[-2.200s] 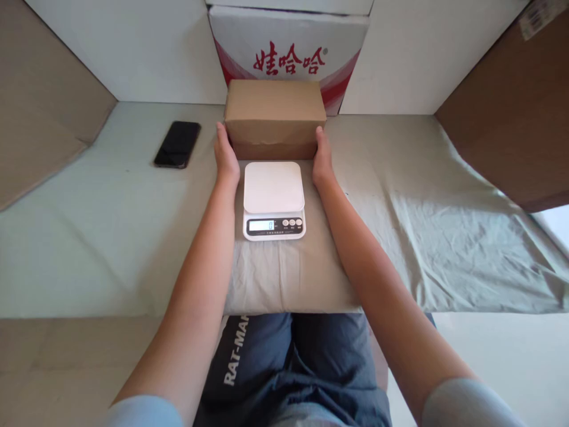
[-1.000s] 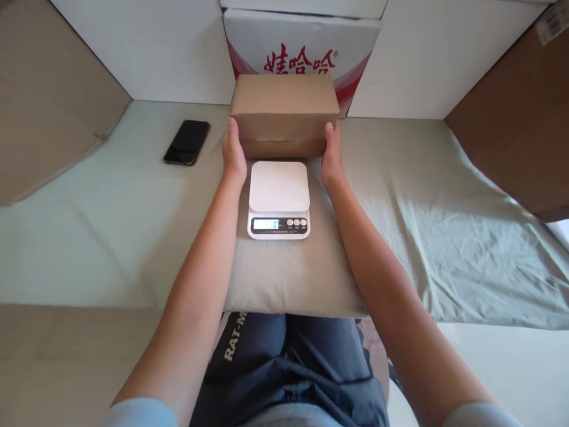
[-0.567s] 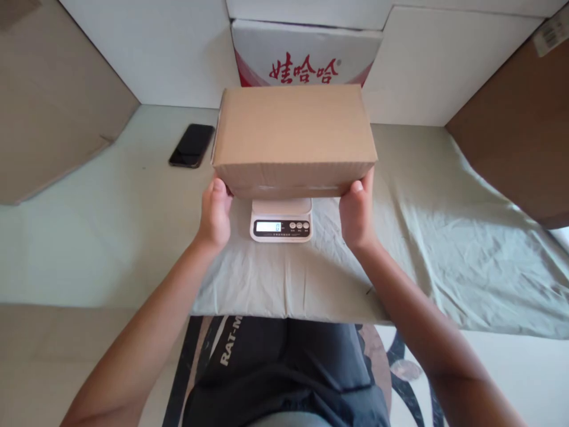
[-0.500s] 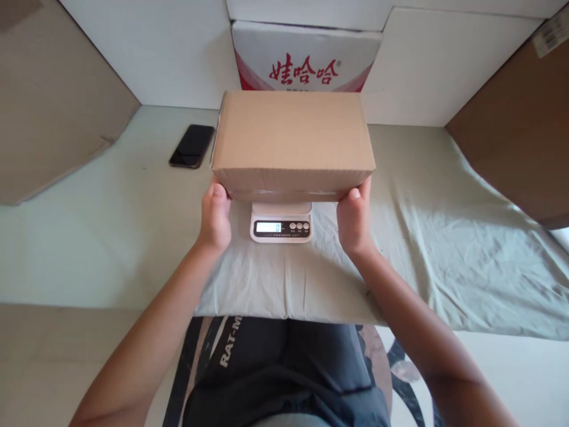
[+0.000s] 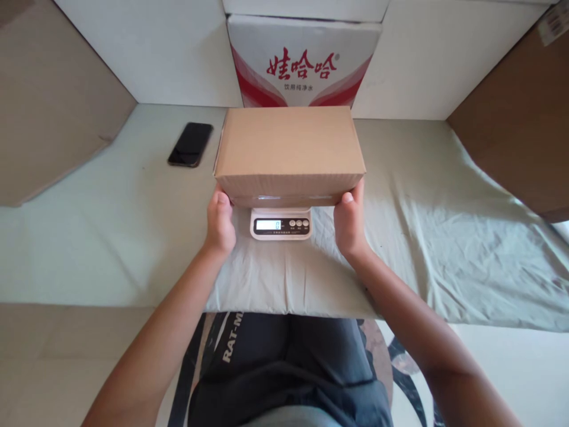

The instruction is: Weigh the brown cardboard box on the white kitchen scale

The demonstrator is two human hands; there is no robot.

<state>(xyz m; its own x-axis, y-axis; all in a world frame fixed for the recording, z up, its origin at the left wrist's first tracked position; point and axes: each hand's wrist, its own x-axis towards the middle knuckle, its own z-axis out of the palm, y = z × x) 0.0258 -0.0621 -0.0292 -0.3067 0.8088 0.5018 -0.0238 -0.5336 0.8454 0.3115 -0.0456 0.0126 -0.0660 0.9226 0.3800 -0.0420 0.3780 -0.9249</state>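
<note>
A brown cardboard box (image 5: 290, 141) is held level between both hands, over a white digital scale (image 5: 281, 236). My left hand (image 5: 221, 218) grips the box's lower left corner, its thumb at the near side. At the lower right corner my right hand (image 5: 349, 220) holds it the same way. The other fingers of both hands are hidden by the box. The scale's lit display reads 0, and its weighing plate is mostly covered by the box above it.
A black phone (image 5: 191, 145) lies left of the box on a pale green cloth (image 5: 146, 225). Behind stands a white carton with red lettering (image 5: 302, 53). Large brown cardboard pieces flank the left (image 5: 57, 101) and right (image 5: 511, 124).
The box has come lower and nearer to the scale, with both hands moving along with it. More of the white carton behind now shows. The display still reads 0.
</note>
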